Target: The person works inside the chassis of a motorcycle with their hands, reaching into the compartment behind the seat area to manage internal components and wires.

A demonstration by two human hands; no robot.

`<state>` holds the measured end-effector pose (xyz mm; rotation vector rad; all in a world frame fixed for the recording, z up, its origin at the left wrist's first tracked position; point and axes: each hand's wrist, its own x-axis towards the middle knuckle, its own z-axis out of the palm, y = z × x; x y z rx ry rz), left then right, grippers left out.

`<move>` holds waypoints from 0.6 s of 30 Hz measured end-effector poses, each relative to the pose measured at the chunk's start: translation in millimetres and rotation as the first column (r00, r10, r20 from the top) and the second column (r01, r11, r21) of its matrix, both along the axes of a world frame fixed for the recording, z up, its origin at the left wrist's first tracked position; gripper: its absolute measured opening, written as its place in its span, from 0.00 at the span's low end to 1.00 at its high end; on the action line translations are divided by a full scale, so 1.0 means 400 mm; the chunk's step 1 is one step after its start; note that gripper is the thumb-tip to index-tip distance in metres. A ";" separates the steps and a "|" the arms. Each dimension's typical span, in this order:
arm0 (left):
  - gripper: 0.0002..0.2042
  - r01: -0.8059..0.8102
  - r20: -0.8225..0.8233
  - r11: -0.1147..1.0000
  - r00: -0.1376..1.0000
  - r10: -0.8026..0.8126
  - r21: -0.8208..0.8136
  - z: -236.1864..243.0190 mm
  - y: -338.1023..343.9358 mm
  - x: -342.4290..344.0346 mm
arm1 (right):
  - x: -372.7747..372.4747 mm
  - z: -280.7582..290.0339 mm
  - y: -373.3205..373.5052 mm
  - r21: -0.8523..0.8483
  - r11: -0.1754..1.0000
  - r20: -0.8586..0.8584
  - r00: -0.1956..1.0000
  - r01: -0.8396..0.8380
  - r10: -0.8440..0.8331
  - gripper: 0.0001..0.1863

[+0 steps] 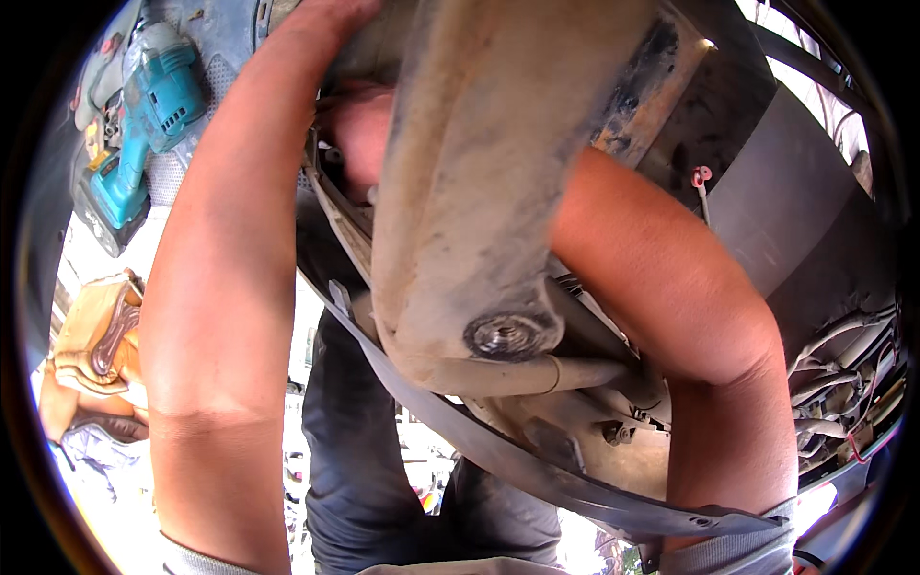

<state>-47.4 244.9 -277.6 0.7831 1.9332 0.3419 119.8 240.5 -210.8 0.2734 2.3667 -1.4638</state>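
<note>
A wide, dusty metal beam [470,182] of a vehicle runs down the middle, with a round threaded or ribbed socket [508,333] near its lower end. My left arm reaches up along its left side, and my left hand [353,10] is mostly cut off by the upper edge, its fingers out of sight. My right arm passes behind the beam. Part of my right hand [359,139] shows at the beam's left side, next to a dark bracket [329,158]. Its fingers are largely hidden, and I cannot make out what it touches.
A teal cordless power tool [158,91] lies at the upper left. A curved grey panel edge [450,422] sweeps below the beam. Wires and hoses [834,383] bunch at the right. A pipe [517,375] crosses under the beam. Another person's brown clothing [101,331] shows at the left.
</note>
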 end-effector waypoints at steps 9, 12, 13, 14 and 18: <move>0.21 0.030 -0.014 0.999 0.999 -0.031 -0.015 -0.005 -0.001 0.002 | 0.021 -0.043 -0.018 0.114 0.988 -0.165 0.982 0.108 -0.089 0.29; 0.22 0.051 -0.022 0.999 0.998 -0.051 -0.016 -0.012 0.005 0.007 | 0.026 0.012 0.047 0.288 0.951 0.264 0.964 -0.110 0.032 0.22; 0.22 0.064 -0.026 0.998 0.998 -0.064 -0.018 -0.013 0.006 0.007 | 0.052 0.027 0.096 0.253 0.937 0.335 0.930 -0.241 0.149 0.19; 0.22 0.062 -0.024 0.998 0.998 -0.062 -0.019 -0.016 0.007 0.011 | 0.085 0.049 0.163 0.151 0.909 0.467 0.839 -0.389 0.281 0.16; 0.22 0.084 -0.035 0.996 0.996 -0.085 -0.027 -0.024 0.013 0.016 | 0.127 0.073 0.198 0.180 0.884 0.515 0.807 -0.432 0.290 0.16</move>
